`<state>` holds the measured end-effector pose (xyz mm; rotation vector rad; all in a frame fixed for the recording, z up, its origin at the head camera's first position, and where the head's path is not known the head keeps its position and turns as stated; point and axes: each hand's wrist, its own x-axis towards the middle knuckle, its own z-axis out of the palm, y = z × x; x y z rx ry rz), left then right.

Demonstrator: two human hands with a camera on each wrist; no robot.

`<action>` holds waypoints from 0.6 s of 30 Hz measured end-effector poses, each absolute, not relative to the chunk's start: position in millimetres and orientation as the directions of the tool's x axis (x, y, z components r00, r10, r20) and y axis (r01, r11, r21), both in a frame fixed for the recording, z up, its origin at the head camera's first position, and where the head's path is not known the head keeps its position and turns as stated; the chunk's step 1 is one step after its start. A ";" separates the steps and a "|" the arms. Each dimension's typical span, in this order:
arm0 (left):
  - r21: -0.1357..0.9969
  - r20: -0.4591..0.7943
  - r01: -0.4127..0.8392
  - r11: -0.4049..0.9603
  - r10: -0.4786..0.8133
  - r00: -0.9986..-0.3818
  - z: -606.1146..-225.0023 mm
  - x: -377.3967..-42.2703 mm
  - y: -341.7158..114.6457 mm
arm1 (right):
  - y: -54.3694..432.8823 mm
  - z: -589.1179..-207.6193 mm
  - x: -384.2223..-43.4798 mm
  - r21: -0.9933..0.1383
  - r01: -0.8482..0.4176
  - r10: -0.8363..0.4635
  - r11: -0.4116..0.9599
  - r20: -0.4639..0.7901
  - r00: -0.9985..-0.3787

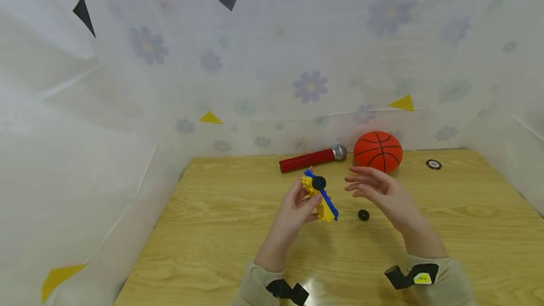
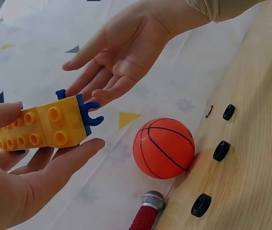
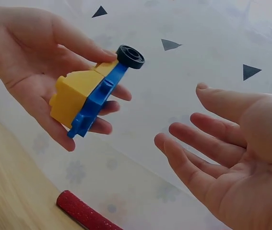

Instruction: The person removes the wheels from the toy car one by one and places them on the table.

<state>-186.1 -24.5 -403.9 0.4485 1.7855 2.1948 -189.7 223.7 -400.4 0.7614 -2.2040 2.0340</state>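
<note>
My left hand (image 1: 293,207) holds a toy car (image 3: 90,96) made of a yellow studded block body on a blue chassis, above the table. One black wheel (image 3: 130,56) sits on the chassis; a bare blue axle stub (image 3: 108,84) shows farther along that side. In the left wrist view a blue hook (image 2: 93,114) sticks out of the car's end. My right hand (image 1: 384,195) is apart from the car, to its right, fingers relaxed with nothing in them. Beneath it on the table lies a loose black wheel (image 1: 363,215). The left wrist view shows two more loose wheels, one near (image 2: 201,205) and one far (image 2: 229,112).
At the back of the wooden table (image 1: 204,230) lies a red microphone (image 1: 308,160) with a silver head. Beside it sits an orange ball (image 1: 378,150) with black lines. A round black-and-white disc (image 1: 434,164) lies farther right. White patterned sheeting (image 1: 263,60) encloses the back and sides.
</note>
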 end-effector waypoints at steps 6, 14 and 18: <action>0.978 0.044 -0.047 -0.205 0.417 -0.908 -405.1 -185.6 -22.1 | 210.1 -399.3 -186.8 -0.915 -0.404 -0.319 -0.003 0.384 -0.867; 0.986 0.038 -0.035 -0.164 0.420 -0.907 -404.3 -186.4 -20.5 | 200.5 -394.8 -181.4 -0.934 -0.355 -0.324 0.051 0.321 -0.890; 0.994 0.030 -0.018 -0.108 0.426 -0.904 -404.4 -187.2 -18.7 | 197.4 -389.8 -178.1 -0.949 -0.297 -0.298 0.106 0.255 -0.920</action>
